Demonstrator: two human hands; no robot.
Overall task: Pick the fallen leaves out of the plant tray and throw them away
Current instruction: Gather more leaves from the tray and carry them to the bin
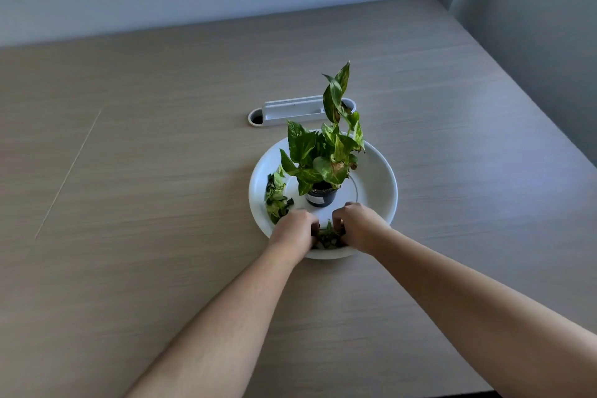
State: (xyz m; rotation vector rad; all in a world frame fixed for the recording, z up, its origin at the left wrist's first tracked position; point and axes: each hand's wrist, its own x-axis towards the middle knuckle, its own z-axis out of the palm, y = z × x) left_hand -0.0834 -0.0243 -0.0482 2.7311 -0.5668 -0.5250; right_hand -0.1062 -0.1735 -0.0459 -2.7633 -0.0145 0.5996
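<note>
A round white plant tray (376, 171) sits on the wooden table. A small black pot (320, 196) stands in its middle, holding a green variegated plant (328, 145). Fallen leaves (276, 197) lie along the tray's left inside edge. A second clump of fallen leaves (328, 236) lies at the tray's near edge. My left hand (292, 233) and my right hand (358, 226) close in on that clump from either side, fingers curled around it. The fingertips are partly hidden among the leaves.
A white cable-port cover (290, 108) is set into the wooden table (145, 171) just behind the tray. A wall runs along the table's far edge and another along its right side. A seam crosses the tabletop at the left.
</note>
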